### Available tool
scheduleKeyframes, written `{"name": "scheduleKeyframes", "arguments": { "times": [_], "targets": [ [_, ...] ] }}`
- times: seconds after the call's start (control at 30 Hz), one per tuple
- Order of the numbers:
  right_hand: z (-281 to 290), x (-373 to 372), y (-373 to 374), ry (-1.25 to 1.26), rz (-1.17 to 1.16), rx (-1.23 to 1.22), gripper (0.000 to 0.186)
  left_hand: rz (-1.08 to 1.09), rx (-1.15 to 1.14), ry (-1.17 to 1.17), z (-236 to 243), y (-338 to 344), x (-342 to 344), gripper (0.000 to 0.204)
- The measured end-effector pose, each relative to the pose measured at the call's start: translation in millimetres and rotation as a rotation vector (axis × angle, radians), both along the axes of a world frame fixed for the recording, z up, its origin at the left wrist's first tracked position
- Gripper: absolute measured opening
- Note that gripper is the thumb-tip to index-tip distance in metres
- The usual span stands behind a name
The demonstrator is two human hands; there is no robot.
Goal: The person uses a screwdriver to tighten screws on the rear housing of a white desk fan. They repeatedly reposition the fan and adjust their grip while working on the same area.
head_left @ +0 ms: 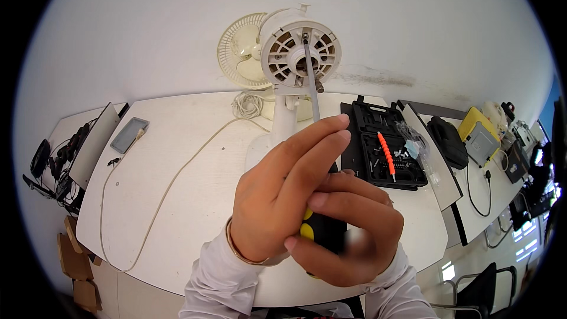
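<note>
A long screwdriver [313,91] with a black-and-yellow handle runs up from my hands to the white fan's motor housing [274,53]. Its tip meets the round, slotted front near the top, at what looks like a screw. My right hand [360,224] is wrapped round the handle. Across the shaft, just above the handle, lie the bent fingers of my left hand [277,189]; its thumb is hidden. The housing sits upright on a white stand [285,119], whose base is partly behind my left hand.
A second fan with a cream grille [236,53] stands behind, its coiled cord [248,105] nearby. To the right lies an open black tool case [378,118] with an orange flexible shaft [387,156]. A grey tray [130,134] and a trailing cable are at left. A yellow case [478,136] occupies the right-hand table.
</note>
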State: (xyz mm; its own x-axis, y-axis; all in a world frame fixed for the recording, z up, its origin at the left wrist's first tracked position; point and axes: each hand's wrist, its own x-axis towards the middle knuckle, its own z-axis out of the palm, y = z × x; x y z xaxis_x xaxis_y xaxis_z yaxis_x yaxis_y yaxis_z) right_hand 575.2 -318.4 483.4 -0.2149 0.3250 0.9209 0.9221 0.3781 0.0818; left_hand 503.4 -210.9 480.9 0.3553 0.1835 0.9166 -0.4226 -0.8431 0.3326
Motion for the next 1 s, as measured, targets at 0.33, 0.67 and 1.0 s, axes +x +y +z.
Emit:
{"name": "scheduleKeyframes", "arguments": {
  "times": [0.33, 0.67, 1.0],
  "targets": [
    [-1.0, 0.4, 0.4, -0.014, 0.017, 0.017, 0.045, 0.016, -0.009, -0.035, -1.3, -2.5, 2.4, 0.044],
    [-1.5, -2.0, 0.2, 0.026, 0.014, 0.010, 0.045, -0.018, -0.055, -0.015, -1.5, -3.9, 1.1, 0.043],
    [-0.5, -7.5, -3.8, 0.150, 0.046, -0.070, 0.045, -0.014, -0.035, -0.053, -2.5, -3.5, 2.3, 0.042]
  ]
}}
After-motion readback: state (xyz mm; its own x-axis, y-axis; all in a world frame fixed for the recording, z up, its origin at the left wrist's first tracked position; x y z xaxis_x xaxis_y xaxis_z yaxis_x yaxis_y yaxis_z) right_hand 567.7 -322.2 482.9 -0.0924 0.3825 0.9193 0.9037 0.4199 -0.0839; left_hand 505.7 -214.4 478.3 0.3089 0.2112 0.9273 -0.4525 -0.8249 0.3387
